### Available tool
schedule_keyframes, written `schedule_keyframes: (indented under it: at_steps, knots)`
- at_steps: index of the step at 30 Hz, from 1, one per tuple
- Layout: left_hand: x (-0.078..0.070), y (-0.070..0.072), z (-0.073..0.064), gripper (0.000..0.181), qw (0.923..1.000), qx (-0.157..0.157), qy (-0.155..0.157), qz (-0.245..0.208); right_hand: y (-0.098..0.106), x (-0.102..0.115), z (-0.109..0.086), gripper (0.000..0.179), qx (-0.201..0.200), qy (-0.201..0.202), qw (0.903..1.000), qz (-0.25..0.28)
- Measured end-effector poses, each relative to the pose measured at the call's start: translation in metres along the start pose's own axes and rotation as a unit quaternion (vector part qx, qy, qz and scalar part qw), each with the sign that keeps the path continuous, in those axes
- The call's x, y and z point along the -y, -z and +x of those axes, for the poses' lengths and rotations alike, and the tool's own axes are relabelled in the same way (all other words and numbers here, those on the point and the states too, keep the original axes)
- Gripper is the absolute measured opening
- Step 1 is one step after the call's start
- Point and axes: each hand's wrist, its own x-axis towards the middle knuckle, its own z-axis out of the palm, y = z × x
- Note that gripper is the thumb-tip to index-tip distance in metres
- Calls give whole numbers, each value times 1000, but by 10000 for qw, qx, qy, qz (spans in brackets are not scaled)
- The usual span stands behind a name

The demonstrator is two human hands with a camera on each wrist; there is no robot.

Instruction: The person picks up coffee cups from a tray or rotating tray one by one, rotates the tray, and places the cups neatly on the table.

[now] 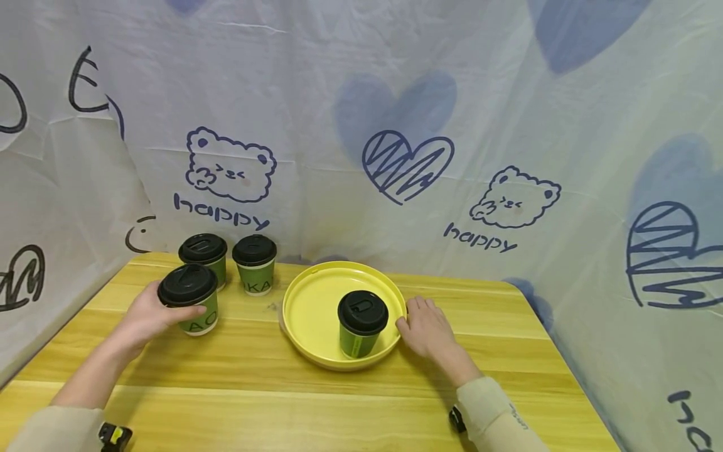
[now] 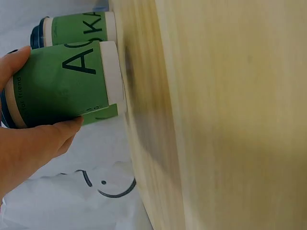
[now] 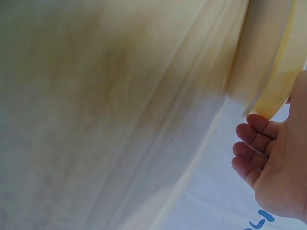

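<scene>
My left hand [image 1: 148,314] grips a green paper coffee cup [image 2: 60,79] with a black lid, thumb on one side and fingers round the other. Its white base shows close over the wooden table in the left wrist view. Right behind it stand two more lidded green cups, a left one [image 1: 219,270] and a right one [image 1: 257,274]. A round yellow tray [image 1: 307,301] lies mid-table and bears another black-lidded cup [image 1: 357,339] toward its right side. At the tray's right rim, my right hand [image 1: 429,329] pinches the edge between thumb and curled fingers.
The wooden table [image 1: 271,408] runs back to a white cloth backdrop [image 1: 322,207] printed with hearts and bears. More of this cloth hangs along the left and right sides. The held cup nearly overlaps the cups behind it.
</scene>
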Motion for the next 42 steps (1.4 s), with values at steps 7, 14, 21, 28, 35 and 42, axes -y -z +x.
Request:
schedule_keyframes:
  at_steps: [7, 14, 21, 28, 35, 42]
  knots:
    - [8, 9, 3, 78, 9999, -79, 130, 54, -2, -1, 0, 33, -71, 27, 10000, 58]
    - [12, 12, 6, 77, 9999, -66, 134, 33, -1, -1, 1, 33, -79, 32, 10000, 46]
    - [15, 13, 6, 77, 9998, -98, 148, 19, 0, 0, 0, 32, -90, 15, 10000, 10]
    - [16, 12, 6, 72, 9999, -152, 15, -44, -1, -1, 1, 32, -97, 31, 9999, 25]
    - [19, 12, 6, 74, 9999, -77, 95, 2, -1, 1, 0, 33, -47, -6, 10000, 10]
    - [17, 14, 3, 87, 9992, 99, 354, -170, -2, 0, 0, 32, -64, 11, 10000, -24]
